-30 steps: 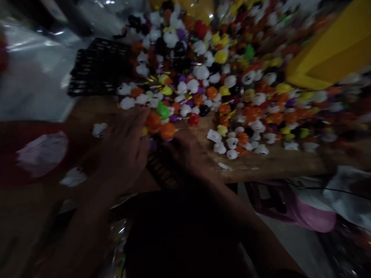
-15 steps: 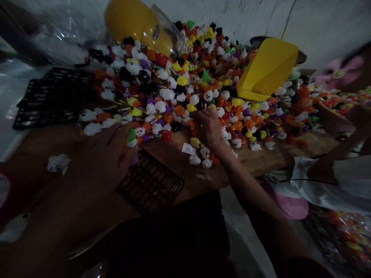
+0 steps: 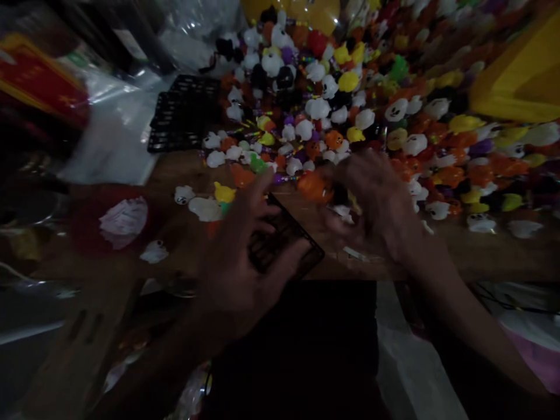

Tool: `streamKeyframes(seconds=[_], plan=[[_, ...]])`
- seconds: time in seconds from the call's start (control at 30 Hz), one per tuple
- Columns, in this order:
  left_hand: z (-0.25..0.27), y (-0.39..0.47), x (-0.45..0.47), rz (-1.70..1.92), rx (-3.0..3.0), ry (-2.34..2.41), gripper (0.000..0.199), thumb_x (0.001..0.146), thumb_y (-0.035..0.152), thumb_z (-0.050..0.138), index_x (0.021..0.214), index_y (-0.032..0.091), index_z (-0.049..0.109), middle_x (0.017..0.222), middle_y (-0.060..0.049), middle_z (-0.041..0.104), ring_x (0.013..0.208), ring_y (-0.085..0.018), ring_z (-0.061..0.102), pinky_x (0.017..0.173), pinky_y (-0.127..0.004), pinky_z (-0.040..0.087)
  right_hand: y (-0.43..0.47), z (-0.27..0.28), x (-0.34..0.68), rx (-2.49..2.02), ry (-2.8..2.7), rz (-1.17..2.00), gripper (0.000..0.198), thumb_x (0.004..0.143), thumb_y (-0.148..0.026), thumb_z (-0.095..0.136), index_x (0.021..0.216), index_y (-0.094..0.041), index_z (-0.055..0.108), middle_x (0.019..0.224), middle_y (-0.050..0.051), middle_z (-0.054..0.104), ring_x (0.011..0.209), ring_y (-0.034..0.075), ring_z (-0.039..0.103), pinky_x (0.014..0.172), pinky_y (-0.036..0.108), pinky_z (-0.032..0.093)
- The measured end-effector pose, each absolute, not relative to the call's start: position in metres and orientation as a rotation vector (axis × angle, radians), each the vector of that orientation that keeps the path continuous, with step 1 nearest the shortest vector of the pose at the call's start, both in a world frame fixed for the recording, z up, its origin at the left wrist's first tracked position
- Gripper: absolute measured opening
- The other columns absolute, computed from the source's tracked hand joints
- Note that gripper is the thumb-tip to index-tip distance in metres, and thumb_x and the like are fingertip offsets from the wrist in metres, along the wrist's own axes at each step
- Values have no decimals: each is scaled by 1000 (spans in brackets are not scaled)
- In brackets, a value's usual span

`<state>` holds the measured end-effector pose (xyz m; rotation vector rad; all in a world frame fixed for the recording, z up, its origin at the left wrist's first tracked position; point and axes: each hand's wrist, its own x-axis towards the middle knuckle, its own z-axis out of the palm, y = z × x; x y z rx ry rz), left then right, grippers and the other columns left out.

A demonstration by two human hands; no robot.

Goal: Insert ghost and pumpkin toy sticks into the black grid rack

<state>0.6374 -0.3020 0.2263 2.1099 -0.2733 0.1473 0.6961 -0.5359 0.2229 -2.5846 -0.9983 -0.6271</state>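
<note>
My left hand [image 3: 238, 262] is open, its fingers spread over a black plastic grid tray [image 3: 311, 256] near the table's front edge. Just left of its fingers are a white figure [image 3: 205, 209] and a yellow figure [image 3: 224, 192]. My right hand [image 3: 382, 201], smeared by motion, curls round several small figures right of the tray. Among them an orange pumpkin-like figure [image 3: 315, 185] shows at its fingertips, with dark and white pieces below. Its exact hold on each piece is partly hidden.
Behind the hands spreads a heap of small toy figures [image 3: 317, 109]. A yellow scoop [image 3: 520, 76] rests on it at the right. Stacked black grid trays [image 3: 184, 111] lie at the back left. A red dish [image 3: 87, 224] holds white slips [image 3: 125, 221]. Clear plastic bags [image 3: 118, 128] lie beyond.
The view has swung left. My right hand has drawn back from the heap with several figures. My left hand has moved over the grid tray, and colourful figures now lie left of it.
</note>
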Motion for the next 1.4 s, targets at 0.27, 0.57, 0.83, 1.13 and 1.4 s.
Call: streamKeyframes(seconds=[0.27,0.57,0.83,1.13,1.4], plan=[[158,-310,617,-276,1478,6,39,80,37,78,114,20,67,108,-4,75,101,-19,70,87,-27,58,-478,177,619,-2570,-941,-577,28,103,-20,44,121,-11,63,90,10,66,83,24,56,76,40,44],[168,-259,596,-160,1647,-45,36,83,31,76,117,24,65,110,-3,74,101,-15,69,92,-26,53,-483,177,600,-2257,-765,69,31,102,-33,56,127,-17,65,114,12,72,105,24,68,88,37,54],[154,-252,574,-208,1803,-91,33,86,27,72,119,28,65,113,0,72,103,-14,67,94,-26,52,-468,162,596,-1874,-661,530,15,98,-23,60,105,-18,72,103,6,75,95,18,69,85,29,53],[150,-243,591,-433,1454,91,76,65,31,89,133,23,55,112,-7,73,96,-19,71,86,-30,58,-465,159,602,-1835,-546,656,16,99,-25,54,103,-17,67,97,4,71,88,16,66,79,29,52],[140,-271,591,-397,1567,109,36,70,44,82,96,20,73,104,-8,76,104,-28,71,96,-41,60,-461,154,600,-1735,-555,450,22,102,-33,54,102,-16,68,115,10,71,110,19,67,98,33,53]])
